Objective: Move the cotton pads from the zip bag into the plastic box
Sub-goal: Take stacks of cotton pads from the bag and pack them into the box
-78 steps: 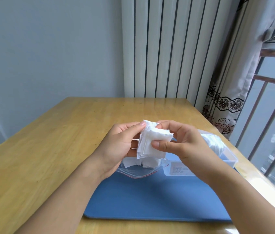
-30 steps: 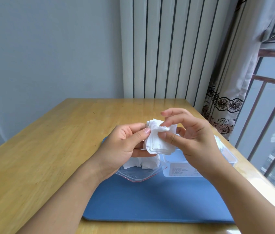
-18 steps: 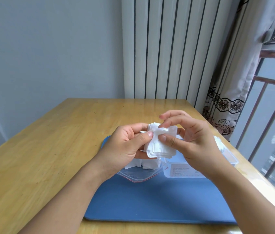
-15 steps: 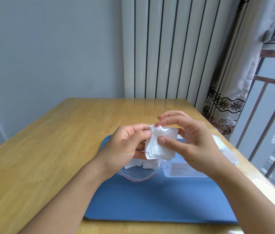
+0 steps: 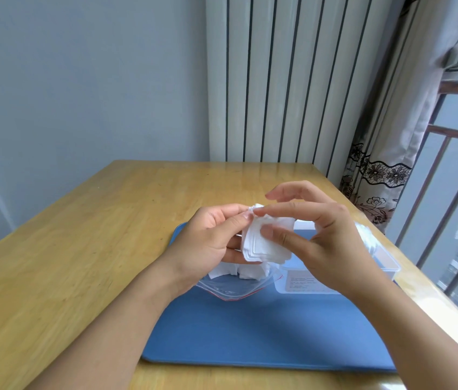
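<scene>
A stack of white square cotton pads (image 5: pixel 261 247) is held upright in the air above the zip bag. My left hand (image 5: pixel 208 243) grips the stack from the left, thumb at its top corner. My right hand (image 5: pixel 318 243) pinches it from the right, thumb on the front face and index finger along the top edge. The clear zip bag (image 5: pixel 233 288) with a red seal line lies under my hands with more pads (image 5: pixel 239 271) inside. The clear plastic box (image 5: pixel 382 257) stands to the right, mostly behind my right hand, with white pads in it.
Bag and box sit on a blue mat (image 5: pixel 264 333) on a wooden table (image 5: pixel 67 249). A radiator (image 5: pixel 278 80) stands behind the table's far edge. A curtain (image 5: pixel 391 150) and window bars (image 5: pixel 447 192) are close on the right.
The stack has stayed between both hands above the bag. My right fingers have shifted along its top edge and front face, squaring the pads, and the stack has dropped slightly.
</scene>
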Tool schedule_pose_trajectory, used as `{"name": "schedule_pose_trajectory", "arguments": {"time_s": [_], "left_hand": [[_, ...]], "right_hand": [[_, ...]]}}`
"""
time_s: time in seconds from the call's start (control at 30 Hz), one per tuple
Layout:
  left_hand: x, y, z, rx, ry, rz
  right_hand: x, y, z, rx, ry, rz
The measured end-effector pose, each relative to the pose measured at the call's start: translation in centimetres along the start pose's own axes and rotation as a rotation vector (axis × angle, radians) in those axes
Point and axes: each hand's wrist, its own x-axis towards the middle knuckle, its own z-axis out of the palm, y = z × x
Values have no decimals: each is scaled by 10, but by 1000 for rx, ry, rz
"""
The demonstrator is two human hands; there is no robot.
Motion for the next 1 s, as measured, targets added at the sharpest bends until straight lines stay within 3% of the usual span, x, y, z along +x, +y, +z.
{"name": "schedule_pose_trajectory", "arguments": {"time_s": [0.1,0.57,1.0], "left_hand": [[-1,1,1,-8,-7,3],[-1,1,1,-77,-36,10],[1,-2,-1,-34,-18,37]], "right_hand": [[0,-2,0,-22,71,-24],[0,-2,-1,-77,111,-171],[1,2,-3,-58,145,-78]]}}
